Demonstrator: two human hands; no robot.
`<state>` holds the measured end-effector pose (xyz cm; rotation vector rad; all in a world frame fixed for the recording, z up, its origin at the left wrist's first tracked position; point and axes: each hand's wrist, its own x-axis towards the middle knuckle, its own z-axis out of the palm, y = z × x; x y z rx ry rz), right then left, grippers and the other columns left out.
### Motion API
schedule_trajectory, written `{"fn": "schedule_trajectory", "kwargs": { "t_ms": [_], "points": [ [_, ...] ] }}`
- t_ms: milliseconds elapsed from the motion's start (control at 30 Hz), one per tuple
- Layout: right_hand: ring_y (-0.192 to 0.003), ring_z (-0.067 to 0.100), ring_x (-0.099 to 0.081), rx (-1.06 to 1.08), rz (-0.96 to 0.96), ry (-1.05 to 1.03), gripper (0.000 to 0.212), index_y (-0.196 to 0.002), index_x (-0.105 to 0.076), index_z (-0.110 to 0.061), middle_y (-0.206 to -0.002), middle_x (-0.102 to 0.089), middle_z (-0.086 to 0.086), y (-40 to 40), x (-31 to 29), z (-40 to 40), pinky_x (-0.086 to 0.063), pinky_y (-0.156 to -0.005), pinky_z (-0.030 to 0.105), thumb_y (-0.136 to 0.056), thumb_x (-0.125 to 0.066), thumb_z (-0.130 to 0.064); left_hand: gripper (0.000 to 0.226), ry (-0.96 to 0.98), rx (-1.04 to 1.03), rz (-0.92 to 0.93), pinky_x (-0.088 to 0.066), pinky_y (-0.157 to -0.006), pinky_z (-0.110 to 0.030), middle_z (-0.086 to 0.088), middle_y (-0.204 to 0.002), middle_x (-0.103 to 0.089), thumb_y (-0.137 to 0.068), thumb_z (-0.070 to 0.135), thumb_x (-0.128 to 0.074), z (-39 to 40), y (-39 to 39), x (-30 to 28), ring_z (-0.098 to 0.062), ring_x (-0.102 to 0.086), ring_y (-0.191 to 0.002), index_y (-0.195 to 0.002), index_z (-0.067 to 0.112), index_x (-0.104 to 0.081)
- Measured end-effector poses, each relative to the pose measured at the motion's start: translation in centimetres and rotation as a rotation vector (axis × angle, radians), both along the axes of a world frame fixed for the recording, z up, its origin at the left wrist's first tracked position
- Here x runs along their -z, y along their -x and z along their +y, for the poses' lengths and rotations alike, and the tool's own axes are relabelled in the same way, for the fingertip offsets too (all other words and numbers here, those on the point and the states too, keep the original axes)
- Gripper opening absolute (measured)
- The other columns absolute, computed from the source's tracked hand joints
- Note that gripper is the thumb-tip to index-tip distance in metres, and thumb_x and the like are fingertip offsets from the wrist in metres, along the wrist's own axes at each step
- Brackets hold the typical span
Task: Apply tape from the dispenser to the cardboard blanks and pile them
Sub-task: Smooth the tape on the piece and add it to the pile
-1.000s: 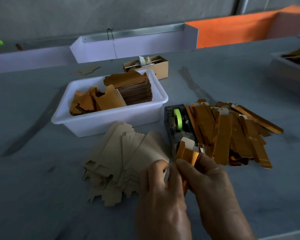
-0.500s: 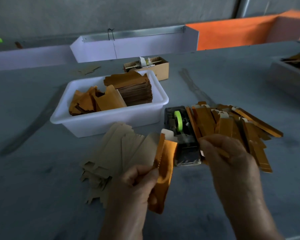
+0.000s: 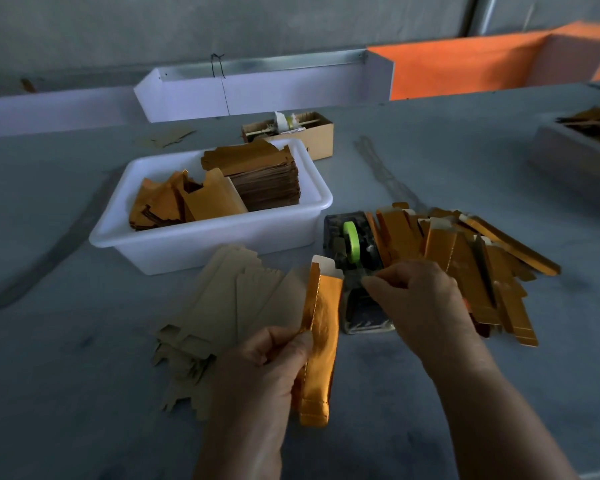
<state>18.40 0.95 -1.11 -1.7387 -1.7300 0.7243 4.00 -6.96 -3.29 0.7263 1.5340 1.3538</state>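
Dispenser (image 3: 355,268) between bin (image 3: 219,244) and pile (image 3: 471,265)

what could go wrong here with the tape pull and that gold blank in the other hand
The right hand pinches at the tape dispenser with nothing holding the dispenser down, so a pull might drag it into the finished pile right beside it. The left hand grips the folded gold blank by one edge only, so it may spring open or twist before the tape lands. In this dim light, the tape could go on crooked.
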Motion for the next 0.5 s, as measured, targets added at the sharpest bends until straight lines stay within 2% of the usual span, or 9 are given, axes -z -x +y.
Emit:
{"fn": "schedule_trajectory", "kwargs": {
  "t_ms": [100,133,200,267,300,333,400,500],
  "points": [
    [-0.082,0.025,-0.059,0.014,0.058,0.004,0.018,-0.078,-0.069,-0.013,-0.076,-0.065,0.003,0.2,0.1,0.3,-0.046,-0.09,0.047,-0.088,-0.06,-0.025,0.013,0.013,0.008,-0.02,-0.041,-0.045,-0.025,-0.007,-0.063,-0.065,-0.078,0.019,-0.071,0.1,-0.2,0.0,-0.014,-0.056,-0.054,-0.067,0.022,-0.075],
    [-0.078,0.024,-0.059,0.025,0.107,0.008,0.018,-0.078,-0.069,-0.011,-0.074,-0.065,0.006,0.2,0.1,0.3,-0.049,-0.085,0.043,-0.088,-0.06,-0.023,0.013,0.01,0.014,-0.031,-0.042,-0.045,-0.025,-0.008,-0.063,-0.065,-0.079,0.019,-0.071,0.1,-0.2,-0.1,-0.016,-0.057,-0.055,-0.066,0.022,-0.074],
    [-0.067,0.016,-0.059,0.057,0.292,0.031,0.015,-0.08,-0.068,-0.011,-0.072,-0.064,0.006,0.3,0.1,0.1,-0.051,-0.065,0.028,-0.088,-0.06,-0.021,0.016,0.003,0.023,-0.035,-0.042,-0.045,-0.025,-0.007,-0.061,-0.063,-0.079,0.019,-0.07,0.1,-0.3,-0.2,-0.016,-0.056,-0.055,-0.064,0.022,-0.073],
    [-0.062,0.006,-0.061,0.076,0.537,0.066,0.013,-0.08,-0.066,-0.016,-0.07,-0.064,-0.001,0.2,0.0,-0.4,-0.046,-0.053,0.017,-0.089,-0.059,-0.022,0.023,-0.012,0.014,-0.041,-0.039,-0.041,-0.019,-0.001,-0.055,-0.06,-0.08,0.016,-0.069,0.2,-0.3,-0.5,-0.007,-0.053,-0.047,-0.059,0.024,-0.071],
    [-0.061,0.002,-0.06,0.08,0.6,0.062,0.013,-0.079,-0.066,-0.017,-0.07,-0.064,-0.004,0.1,0.0,-0.6,-0.045,-0.05,0.013,-0.089,-0.059,-0.022,0.026,-0.014,0.011,-0.05,-0.037,-0.038,-0.017,0.001,-0.052,-0.059,-0.081,0.015,-0.068,0.2,-0.3,-0.6,-0.004,-0.05,-0.043,-0.056,0.025,-0.07],
    [-0.061,-0.001,-0.059,0.077,0.596,0.036,0.014,-0.078,-0.066,-0.016,-0.072,-0.063,-0.005,-0.1,0.1,-0.8,-0.044,-0.05,0.013,-0.088,-0.059,-0.023,0.028,-0.015,0.017,-0.066,-0.035,-0.035,-0.016,0.002,-0.05,-0.057,-0.081,0.014,-0.067,0.2,-0.2,-0.8,-0.003,-0.048,-0.039,-0.055,0.024,-0.069],
    [-0.069,0.005,-0.057,0.093,0.468,-0.034,0.015,-0.073,-0.064,-0.015,-0.085,-0.061,-0.001,-0.3,0.7,-1.2,-0.046,-0.057,0.021,-0.086,-0.06,-0.022,0.028,-0.025,0.037,-0.111,-0.031,-0.031,-0.014,0.002,-0.047,-0.053,-0.082,0.011,-0.065,0.3,-0.2,-1.4,-0.003,-0.042,-0.034,-0.055,0.019,-0.068],
    [-0.1,0.018,-0.053,0.157,0.225,-0.053,0.019,-0.066,-0.059,-0.025,-0.117,-0.055,-0.004,-0.2,1.4,-1.8,-0.05,-0.081,0.04,-0.084,-0.063,-0.025,0.02,-0.059,0.061,-0.129,-0.034,-0.035,-0.013,0.003,-0.05,-0.054,-0.082,0.01,-0.065,0.8,-0.5,-2.0,-0.003,-0.045,-0.039,-0.062,0.014,-0.065]
  ]
}}
